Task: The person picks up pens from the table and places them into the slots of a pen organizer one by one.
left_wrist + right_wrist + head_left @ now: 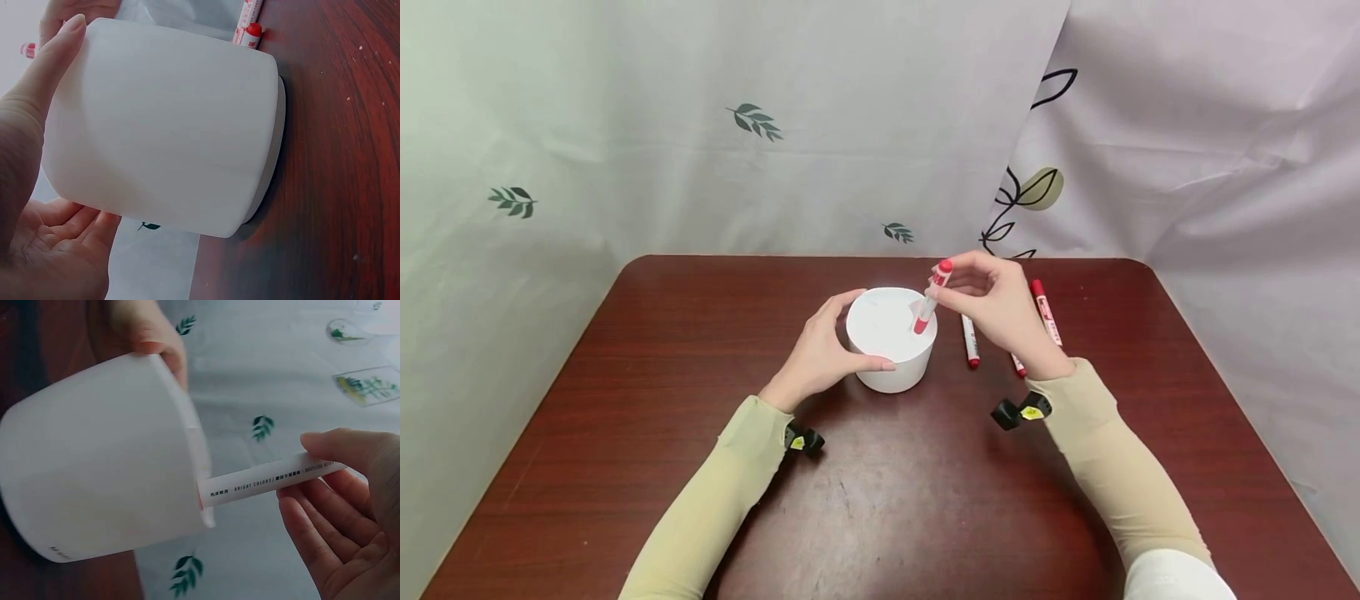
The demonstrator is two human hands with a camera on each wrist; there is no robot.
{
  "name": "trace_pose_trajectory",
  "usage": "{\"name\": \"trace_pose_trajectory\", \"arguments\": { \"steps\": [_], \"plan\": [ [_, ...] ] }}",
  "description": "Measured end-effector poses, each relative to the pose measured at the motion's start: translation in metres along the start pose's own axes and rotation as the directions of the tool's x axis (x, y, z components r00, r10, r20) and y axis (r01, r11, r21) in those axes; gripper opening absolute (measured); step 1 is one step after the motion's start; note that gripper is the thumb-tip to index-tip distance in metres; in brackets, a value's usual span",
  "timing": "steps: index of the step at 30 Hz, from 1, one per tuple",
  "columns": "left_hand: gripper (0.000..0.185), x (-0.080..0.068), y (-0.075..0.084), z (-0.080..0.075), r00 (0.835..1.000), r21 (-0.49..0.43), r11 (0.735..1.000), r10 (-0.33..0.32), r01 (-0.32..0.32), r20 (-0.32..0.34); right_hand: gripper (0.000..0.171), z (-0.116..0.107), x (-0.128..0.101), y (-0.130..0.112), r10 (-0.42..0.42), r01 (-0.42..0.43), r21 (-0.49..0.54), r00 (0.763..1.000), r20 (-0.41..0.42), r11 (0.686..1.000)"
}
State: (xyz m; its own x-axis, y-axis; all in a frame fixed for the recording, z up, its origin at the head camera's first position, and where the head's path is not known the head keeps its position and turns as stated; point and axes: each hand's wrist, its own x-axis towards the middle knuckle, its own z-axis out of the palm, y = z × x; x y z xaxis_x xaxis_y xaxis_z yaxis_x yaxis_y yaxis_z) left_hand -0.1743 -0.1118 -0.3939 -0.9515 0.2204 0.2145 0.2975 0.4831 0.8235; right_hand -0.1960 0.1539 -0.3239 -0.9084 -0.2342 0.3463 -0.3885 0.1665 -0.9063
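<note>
Two hands work near the middle of a dark wooden desk (625,433). Left hand (820,354) wraps thumb and fingers around a white cup (891,340) standing upright. Right hand (1000,304) pinches a red-capped marker (930,298) — tilted, its lower end inside the cup. Just right of the cup, toward the desk's far edge, lie more red markers (971,342) — partly hidden by the right hand.

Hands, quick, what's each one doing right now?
Left hand: grips the white cup.
Right hand: pinches a red marker, its lower end inside the cup.
</note>
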Motion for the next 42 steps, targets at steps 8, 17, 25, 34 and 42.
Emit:
{"name": "trace_pose_trajectory", "arguments": {
  "steps": [8, 17, 25, 34, 42],
  "plan": [
    [0.109, 0.0, 0.0, 0.0, 1.0, -0.005, 1.0, -0.005, 0.005, 0.007, 0.028, 0.008, -0.003, 0.018, 0.045, -0.04, -0.076, 0.997, 0.068, 0.996],
    [0.109, 0.0, 0.001, 0.0, 1.0, 0.003, 1.0, 0.005, -0.005, 0.005, 0.024, 0.011, -0.006, 0.027, 0.054, -0.044, -0.112, 0.995, 0.089, 0.993],
    [0.109, 0.0, 0.001, 0.0, 1.0, 0.002, 1.0, 0.009, -0.009, 0.007, 0.023, 0.013, -0.008, 0.014, 0.052, -0.04, -0.107, 0.992, 0.111, 0.993],
    [0.111, -0.001, 0.001, 0.001, 1.0, 0.017, 1.0, 0.013, -0.013, -0.006, 0.033, 0.008, -0.017, -0.012, 0.056, -0.046, -0.082, 0.991, 0.122, 0.996],
    [0.115, -0.005, -0.002, -0.01, 0.999, -0.034, 0.998, 0.043, -0.043, -0.002, 0.039, -0.013, -0.028, -0.012, 0.098, -0.09, -0.156, 0.994, 0.049, 0.984]
  ]
}}
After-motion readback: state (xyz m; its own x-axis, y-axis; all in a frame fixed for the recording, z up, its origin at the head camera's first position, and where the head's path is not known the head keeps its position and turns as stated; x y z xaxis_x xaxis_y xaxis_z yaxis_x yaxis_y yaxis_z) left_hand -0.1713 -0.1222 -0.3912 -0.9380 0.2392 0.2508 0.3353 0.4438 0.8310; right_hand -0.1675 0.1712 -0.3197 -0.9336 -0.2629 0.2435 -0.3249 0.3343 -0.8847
